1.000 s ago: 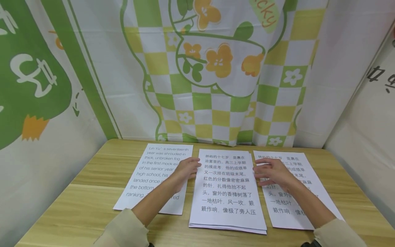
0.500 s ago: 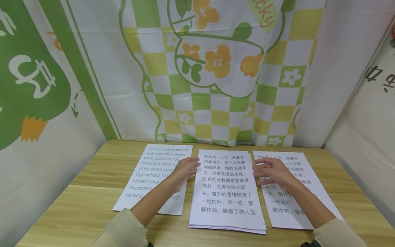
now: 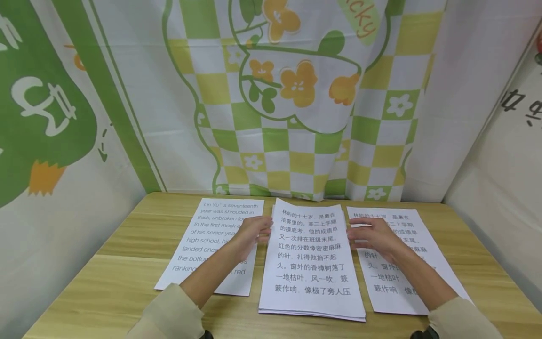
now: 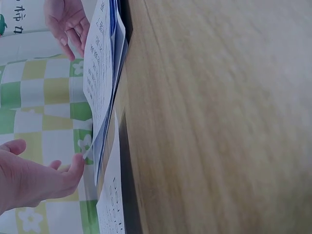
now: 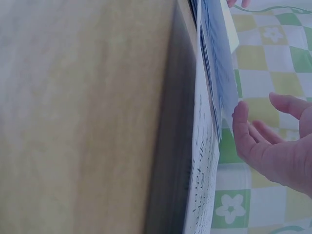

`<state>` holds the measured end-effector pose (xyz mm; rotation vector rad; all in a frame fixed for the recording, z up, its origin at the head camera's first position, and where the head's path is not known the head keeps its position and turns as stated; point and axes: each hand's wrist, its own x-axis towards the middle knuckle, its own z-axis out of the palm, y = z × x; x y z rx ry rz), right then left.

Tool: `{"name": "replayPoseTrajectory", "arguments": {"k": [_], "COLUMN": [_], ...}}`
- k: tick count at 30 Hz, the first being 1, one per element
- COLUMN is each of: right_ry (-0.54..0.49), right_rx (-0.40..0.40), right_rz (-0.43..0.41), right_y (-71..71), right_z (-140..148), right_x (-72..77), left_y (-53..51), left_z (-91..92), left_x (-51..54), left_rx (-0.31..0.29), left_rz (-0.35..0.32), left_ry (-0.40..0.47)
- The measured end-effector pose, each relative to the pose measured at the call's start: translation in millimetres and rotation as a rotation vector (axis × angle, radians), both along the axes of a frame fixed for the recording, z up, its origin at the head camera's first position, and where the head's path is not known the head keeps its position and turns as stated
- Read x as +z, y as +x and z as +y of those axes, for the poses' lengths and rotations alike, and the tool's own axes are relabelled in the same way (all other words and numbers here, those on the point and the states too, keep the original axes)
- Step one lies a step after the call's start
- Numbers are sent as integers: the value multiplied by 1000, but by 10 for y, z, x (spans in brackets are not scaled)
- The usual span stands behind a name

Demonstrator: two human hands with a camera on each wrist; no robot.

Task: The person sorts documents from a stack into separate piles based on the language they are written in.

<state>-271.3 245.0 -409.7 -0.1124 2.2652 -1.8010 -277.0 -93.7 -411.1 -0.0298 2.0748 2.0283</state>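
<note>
A stack of printed sheets [image 3: 311, 263] lies in the middle of the table, its top sheet raised at the far corners. At its left edge is the left hand [image 3: 250, 235], fingertips touching the raised sheet's edge, thumb apart in the left wrist view [image 4: 41, 178]. The right hand [image 3: 374, 238] stands at the stack's right edge with spread, slightly bent fingers; in the right wrist view this hand [image 5: 278, 141] has a fingertip at the sheet's edge, thumb apart. Neither hand pinches the paper.
An English-text sheet [image 3: 211, 249] lies left of the stack, partly under the left forearm. Another printed sheet [image 3: 398, 282] lies to the right beneath the right forearm. Behind the wooden table [image 3: 106, 287] hangs a green and yellow checked curtain [image 3: 279, 141].
The top sheet's far edge has lifted and bent upward, most at the left corner. Both hands stay at the stack's sides, with only slight finger movement.
</note>
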Motion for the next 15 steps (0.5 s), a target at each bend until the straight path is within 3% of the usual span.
{"name": "replayPoseTrajectory", "arguments": {"k": [9,15], "right_ry": [-5,54], "right_rx": [-38,-61], "right_rz": [-20,22], "right_y": [-12,-24], "right_z": [-40,-46], "right_x": [-3,-32], "left_y": [-9,5], "left_z": [-6,14], "left_x": [-17,4], "left_rx": [-7,-4], "left_rz": [-16,-34], "left_ry": [22,35]}}
